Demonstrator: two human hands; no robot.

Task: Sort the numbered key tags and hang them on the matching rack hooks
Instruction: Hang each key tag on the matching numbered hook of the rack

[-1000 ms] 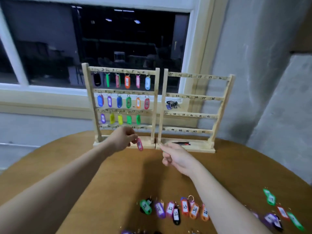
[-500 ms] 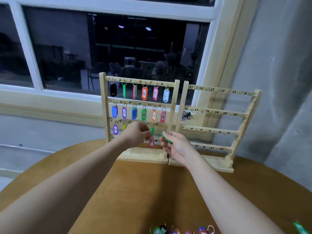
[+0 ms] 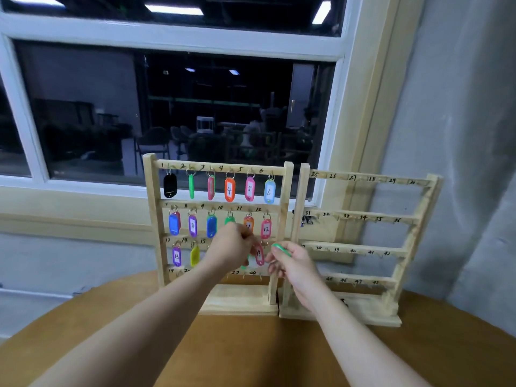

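Note:
Two wooden hook racks stand side by side on the round table. The left rack [image 3: 287, 191] carries coloured numbered tags on its upper three rows. My left hand [image 3: 233, 247] pinches the ring of the pink tag marked 18 [image 3: 259, 255] at the right end of the third row. My right hand [image 3: 293, 265] is just right of it and holds a green tag [image 3: 280, 248] between thumb and fingers, in front of the rack's right post. The right rack [image 3: 402, 251] has bare hooks numbered 25 upward.
The wooden table [image 3: 251, 350] spreads below the racks. A window with a pale sill [image 3: 69, 208] is behind them, and a grey wall [image 3: 460, 135] rises at the right. A small dark bunch of keys [image 3: 306, 219] hangs near hook 31.
Both hands have risen from the rack's base to the third row, the left carrying the pink tag, the right picking up a green tag. The view has tilted up, so the loose tags on the table are out of sight.

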